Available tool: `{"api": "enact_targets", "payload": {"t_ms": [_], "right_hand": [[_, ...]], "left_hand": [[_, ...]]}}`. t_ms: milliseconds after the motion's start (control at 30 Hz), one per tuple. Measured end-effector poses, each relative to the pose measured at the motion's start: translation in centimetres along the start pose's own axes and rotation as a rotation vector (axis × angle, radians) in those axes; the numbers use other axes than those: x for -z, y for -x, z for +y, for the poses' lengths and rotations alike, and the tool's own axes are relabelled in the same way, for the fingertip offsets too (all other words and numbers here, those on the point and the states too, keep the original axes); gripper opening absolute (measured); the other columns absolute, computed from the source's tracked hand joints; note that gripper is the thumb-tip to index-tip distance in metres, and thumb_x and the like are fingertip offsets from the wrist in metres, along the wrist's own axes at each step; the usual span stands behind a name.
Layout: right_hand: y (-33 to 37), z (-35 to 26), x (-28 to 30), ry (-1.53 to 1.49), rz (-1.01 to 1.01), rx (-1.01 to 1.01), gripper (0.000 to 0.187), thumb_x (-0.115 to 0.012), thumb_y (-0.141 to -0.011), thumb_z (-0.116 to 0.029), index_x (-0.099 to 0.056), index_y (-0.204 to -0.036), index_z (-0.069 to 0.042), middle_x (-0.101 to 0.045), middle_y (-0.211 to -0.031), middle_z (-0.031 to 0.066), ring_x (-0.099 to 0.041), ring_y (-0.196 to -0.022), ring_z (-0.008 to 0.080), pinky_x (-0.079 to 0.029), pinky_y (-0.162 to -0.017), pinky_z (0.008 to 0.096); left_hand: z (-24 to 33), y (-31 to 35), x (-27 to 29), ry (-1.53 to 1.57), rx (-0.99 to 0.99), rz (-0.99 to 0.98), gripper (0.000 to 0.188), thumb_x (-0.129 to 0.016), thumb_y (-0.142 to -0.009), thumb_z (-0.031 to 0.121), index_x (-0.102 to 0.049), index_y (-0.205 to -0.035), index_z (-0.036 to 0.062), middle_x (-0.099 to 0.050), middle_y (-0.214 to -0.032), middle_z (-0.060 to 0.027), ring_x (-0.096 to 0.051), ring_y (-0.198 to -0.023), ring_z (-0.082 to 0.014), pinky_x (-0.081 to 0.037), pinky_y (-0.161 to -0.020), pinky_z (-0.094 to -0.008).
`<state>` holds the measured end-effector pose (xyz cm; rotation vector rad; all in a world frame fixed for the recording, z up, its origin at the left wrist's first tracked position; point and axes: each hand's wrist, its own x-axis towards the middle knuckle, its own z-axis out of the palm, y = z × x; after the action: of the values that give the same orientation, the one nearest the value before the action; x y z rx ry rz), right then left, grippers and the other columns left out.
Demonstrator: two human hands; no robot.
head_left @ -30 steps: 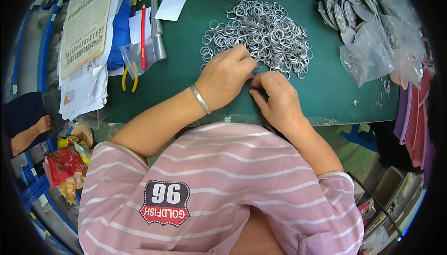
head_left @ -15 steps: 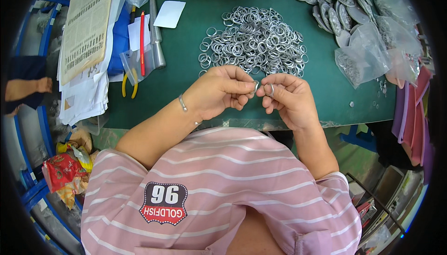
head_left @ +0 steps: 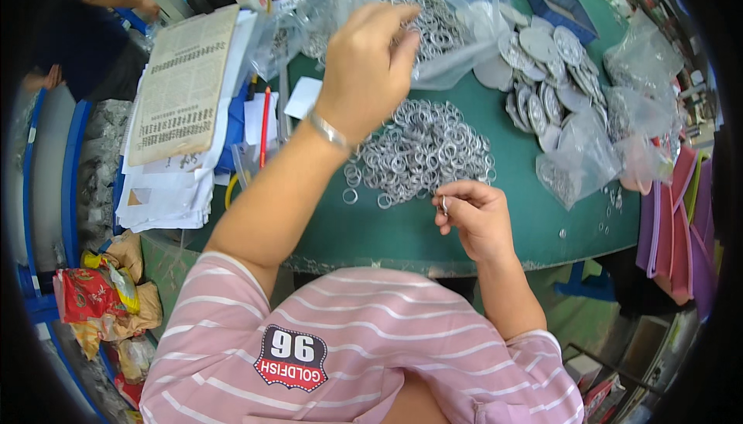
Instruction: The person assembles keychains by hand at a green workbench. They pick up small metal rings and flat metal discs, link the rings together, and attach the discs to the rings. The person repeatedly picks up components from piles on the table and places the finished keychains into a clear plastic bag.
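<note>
My left hand [head_left: 365, 68] is stretched out over the far part of the table, beside a clear plastic bag [head_left: 463, 61] of metal rings. Its thumb and forefinger stand apart, and nothing shows between them. Nearer to me, my right hand [head_left: 481, 221] pinches a single metal ring [head_left: 444, 205] between thumb and fingertips, just off the near side of a heap of loose silver rings [head_left: 429, 153]. The heap lies between the bag and my right hand, and my left wrist partly covers its left end. One stray ring [head_left: 350, 196] rests at its near left.
Paper sheets [head_left: 174, 99], a red pencil [head_left: 265, 126] and a white card [head_left: 303, 97] are at the left. Oval metal plates [head_left: 538, 44], a blue tray [head_left: 559, 7] and more plastic bags [head_left: 580, 153] occupy the right. A person [head_left: 93, 29] stands at the far left.
My left hand has left my right hand and reached forward to the bag; the small ring at its fingertips no longer shows. My right hand keeps its ring. The view has tilted farther ahead.
</note>
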<state>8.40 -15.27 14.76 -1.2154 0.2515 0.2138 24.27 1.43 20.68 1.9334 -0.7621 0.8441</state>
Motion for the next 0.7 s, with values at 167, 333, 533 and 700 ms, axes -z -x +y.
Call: {"api": "enact_targets", "payload": {"t_ms": [167,333,533,700], "right_hand": [[-2.8,-1.6,-2.6,0.16,-0.021,0.092,0.012,-0.062,-0.083,0.0,-0.067,-0.092,0.005,-0.066,-0.081,0.0104,-0.064,-0.067,0.0148,-0.051,-0.054,0.0243],[-9.7,-2.1,-9.0,0.167,-0.296,-0.114,0.02,-0.062,-0.082,-0.002,-0.063,-0.1,0.007,-0.065,-0.083,0.0104,-0.064,-0.069,0.0157,-0.054,-0.058,0.0256],[-17.8,-1.0,-17.1,0.019,-0.224,0.004,0.018,-0.056,-0.085,0.0,-0.058,-0.101,0.009,-0.061,-0.088,0.0124,-0.064,-0.072,0.0194,-0.056,-0.064,0.0287],[-23.8,0.8,-19.0,0.018,-0.06,0.04,0.025,-0.051,-0.086,0.004,-0.053,-0.109,0.012,-0.061,-0.092,0.016,-0.064,-0.077,0.0229,-0.057,-0.068,0.0302]], "left_hand": [[7.0,5.1,4.2,1.088,0.684,-0.384,0.006,-0.067,-0.084,0.001,-0.062,-0.088,-0.0003,-0.061,-0.089,-0.0032,-0.058,-0.08,-0.0094,-0.047,-0.071,-0.0236],[12.9,3.2,7.6,1.95,0.914,-0.823,0.023,-0.072,-0.08,0.005,-0.058,-0.098,0.0032,-0.057,-0.085,-0.0034,-0.056,-0.074,-0.012,-0.046,-0.067,-0.0268],[15.0,0.4,11.1,2.08,1.022,-0.833,0.039,-0.084,-0.068,0.009,-0.056,-0.096,0.0014,-0.064,-0.083,-0.0072,-0.061,-0.074,-0.0116,-0.047,-0.061,-0.0231],[15.4,0.4,12.1,2.127,0.99,-0.819,0.043,-0.086,-0.065,0.004,-0.057,-0.096,0.0002,-0.065,-0.078,-0.0068,-0.061,-0.071,-0.0112,-0.046,-0.06,-0.022]]}}
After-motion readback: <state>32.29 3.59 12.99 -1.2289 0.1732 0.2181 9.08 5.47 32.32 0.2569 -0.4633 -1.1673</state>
